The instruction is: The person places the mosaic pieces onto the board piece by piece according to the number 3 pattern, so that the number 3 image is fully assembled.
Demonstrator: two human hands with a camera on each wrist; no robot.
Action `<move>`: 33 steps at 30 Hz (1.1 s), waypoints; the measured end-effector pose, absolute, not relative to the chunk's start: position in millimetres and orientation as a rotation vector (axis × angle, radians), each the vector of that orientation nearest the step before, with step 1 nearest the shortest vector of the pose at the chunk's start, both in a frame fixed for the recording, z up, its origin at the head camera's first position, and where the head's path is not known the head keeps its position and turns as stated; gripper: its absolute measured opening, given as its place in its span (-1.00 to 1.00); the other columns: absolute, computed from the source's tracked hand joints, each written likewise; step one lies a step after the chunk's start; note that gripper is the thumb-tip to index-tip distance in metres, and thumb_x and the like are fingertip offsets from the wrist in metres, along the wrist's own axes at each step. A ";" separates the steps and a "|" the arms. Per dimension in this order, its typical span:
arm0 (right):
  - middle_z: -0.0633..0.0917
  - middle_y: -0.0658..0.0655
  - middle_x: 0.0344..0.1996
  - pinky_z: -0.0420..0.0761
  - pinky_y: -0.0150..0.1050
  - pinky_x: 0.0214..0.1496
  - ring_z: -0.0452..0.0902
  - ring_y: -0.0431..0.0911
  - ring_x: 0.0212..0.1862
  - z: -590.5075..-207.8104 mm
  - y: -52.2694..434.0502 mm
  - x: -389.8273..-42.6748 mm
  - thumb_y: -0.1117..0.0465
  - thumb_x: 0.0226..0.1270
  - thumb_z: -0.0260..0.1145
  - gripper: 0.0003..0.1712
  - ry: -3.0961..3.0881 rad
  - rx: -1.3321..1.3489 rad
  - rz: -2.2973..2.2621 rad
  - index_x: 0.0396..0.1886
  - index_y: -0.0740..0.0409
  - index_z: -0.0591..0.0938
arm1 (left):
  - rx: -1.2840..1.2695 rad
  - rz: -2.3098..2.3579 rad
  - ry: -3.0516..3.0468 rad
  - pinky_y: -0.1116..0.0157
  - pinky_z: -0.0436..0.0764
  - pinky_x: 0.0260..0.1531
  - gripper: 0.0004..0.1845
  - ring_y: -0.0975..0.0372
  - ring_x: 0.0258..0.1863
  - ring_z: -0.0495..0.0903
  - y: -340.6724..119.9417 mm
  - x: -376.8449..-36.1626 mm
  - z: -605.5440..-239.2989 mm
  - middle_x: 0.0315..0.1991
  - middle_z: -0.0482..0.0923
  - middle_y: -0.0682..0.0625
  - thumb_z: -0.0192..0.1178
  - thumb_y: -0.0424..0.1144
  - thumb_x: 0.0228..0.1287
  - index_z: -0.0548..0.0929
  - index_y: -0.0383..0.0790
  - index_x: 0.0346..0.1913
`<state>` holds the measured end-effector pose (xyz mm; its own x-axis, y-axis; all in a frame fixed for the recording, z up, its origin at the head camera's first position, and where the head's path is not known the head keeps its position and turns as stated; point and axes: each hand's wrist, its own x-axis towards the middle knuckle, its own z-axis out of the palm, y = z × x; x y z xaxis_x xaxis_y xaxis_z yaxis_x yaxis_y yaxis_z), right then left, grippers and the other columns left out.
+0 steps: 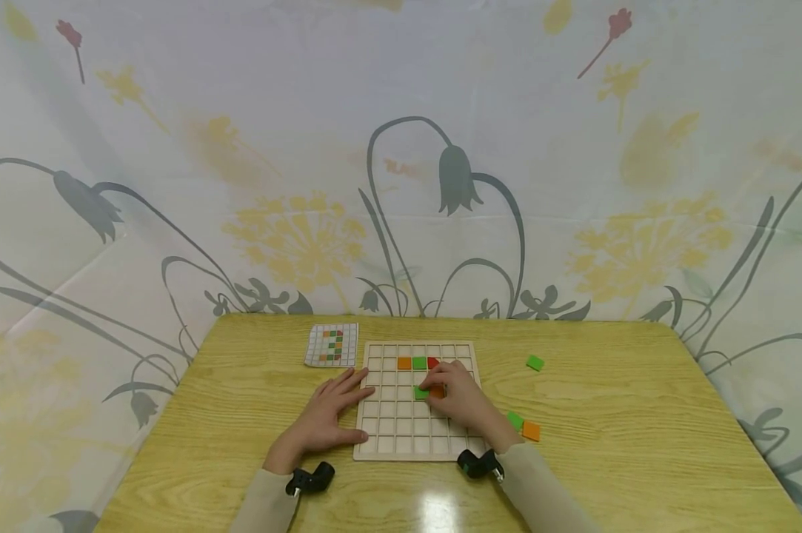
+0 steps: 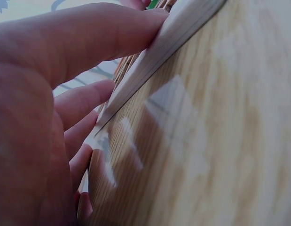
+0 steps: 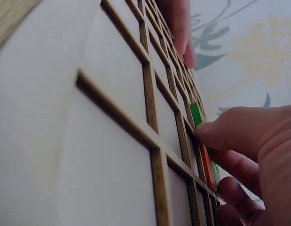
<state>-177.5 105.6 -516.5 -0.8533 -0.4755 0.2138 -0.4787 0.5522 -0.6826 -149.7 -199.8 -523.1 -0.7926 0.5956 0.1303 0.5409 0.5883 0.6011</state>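
A wooden grid board [image 1: 387,448] lies on the table, with its left edge under the spread fingertips of my left hand [image 1: 327,418]. The left thumb rests at the board's side in the left wrist view. My right hand [image 1: 463,400] is over the right half of the board, thumb and fingers pinching a green square tile [image 1: 420,394] at a cell. Beside that tile is an orange tile [image 1: 437,391], partly hidden by the fingers. In a row farther back sit another orange tile [image 1: 404,363], a green tile [image 1: 419,363] and a red piece [image 1: 432,363] with a rounded corner.
A paper pattern card [image 1: 332,345] with a coloured grid lies behind my left hand. Right of the board are a loose green tile [image 1: 535,363], a second green tile [image 1: 515,421] and an orange tile [image 1: 531,431]. A patterned curtain [image 1: 401,244] stands behind the table.
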 end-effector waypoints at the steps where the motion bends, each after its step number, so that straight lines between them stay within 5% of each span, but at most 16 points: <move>1: 0.65 -0.02 -0.15 0.45 0.05 0.08 0.46 -0.01 -0.05 -516.6 105.7 -177.8 0.35 0.19 0.47 -0.83 -2.761 0.852 1.215 -0.22 0.07 0.79 | 0.975 0.983 2.723 -0.31 -0.07 0.34 -0.17 -0.11 0.54 -0.08 -199.6 -149.9 -522.8 0.56 0.06 -0.12 0.37 0.09 0.14 0.43 -0.19 0.44; 20: 0.64 -0.06 -0.16 0.46 -0.03 0.00 0.44 -0.05 -0.08 -520.5 105.1 -178.6 0.32 0.22 0.46 -0.85 -2.759 0.845 1.226 -0.22 0.04 0.80 | 0.963 0.987 2.721 -0.29 -0.09 0.36 -0.17 -0.09 0.55 -0.09 -200.2 -150.3 -523.6 0.57 0.05 -0.11 0.39 0.08 0.12 0.44 -0.17 0.44; 28: 0.64 -0.05 -0.18 0.34 0.14 0.24 0.51 0.00 -0.04 -522.2 104.2 -179.6 0.33 0.19 0.48 -0.85 -2.735 0.861 1.243 -0.24 0.07 0.80 | 0.967 0.978 2.728 -0.31 -0.06 0.34 -0.19 -0.12 0.54 -0.07 -199.6 -148.2 -521.4 0.56 0.07 -0.14 0.38 0.08 0.14 0.45 -0.19 0.43; 33: 0.63 -0.07 -0.17 0.43 0.01 0.06 0.44 -0.04 -0.07 -521.6 103.9 -178.7 0.32 0.21 0.47 -0.86 -2.755 0.837 1.233 -0.23 0.05 0.80 | 0.957 0.972 2.721 -0.28 -0.09 0.37 -0.17 -0.07 0.55 -0.10 -199.4 -148.8 -521.1 0.57 0.04 -0.09 0.38 0.09 0.13 0.43 -0.16 0.44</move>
